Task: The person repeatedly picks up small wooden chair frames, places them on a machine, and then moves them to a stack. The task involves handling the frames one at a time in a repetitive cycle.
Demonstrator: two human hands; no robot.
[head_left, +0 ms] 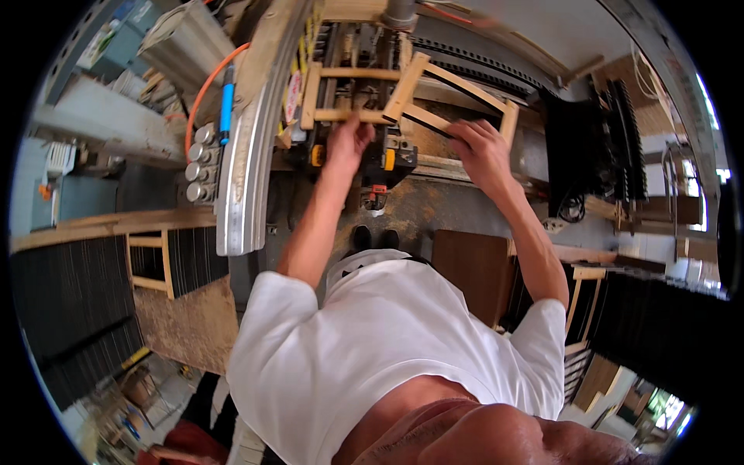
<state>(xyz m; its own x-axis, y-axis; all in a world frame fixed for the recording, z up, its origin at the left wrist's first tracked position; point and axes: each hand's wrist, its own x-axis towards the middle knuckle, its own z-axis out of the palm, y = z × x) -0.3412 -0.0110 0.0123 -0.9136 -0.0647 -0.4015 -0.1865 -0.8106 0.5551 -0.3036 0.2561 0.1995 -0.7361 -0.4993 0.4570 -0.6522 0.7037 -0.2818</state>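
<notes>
A plain wooden frame (311,97) lies flat on a machine bed in front of me. My left hand (349,146) is at its near rail, fingers curled in against the wood; their tips are partly hidden. A second wooden frame (406,87), its long rails edged in black, sits tilted to the right, and its left end piece overlaps the first frame's right end. My right hand (482,151) pinches the near long rail of this tilted frame. Below the frames are two yellow round parts (389,160) and a small red part (376,190) of the machine.
A long metal beam (246,155) runs along the left, with a blue tool (227,105), an orange hose (203,89) and silver knobs (201,163) beside it. Dark stacks (70,310) stand on both sides. A brown board (471,267) is near my right. Another person (194,442) shows at lower left.
</notes>
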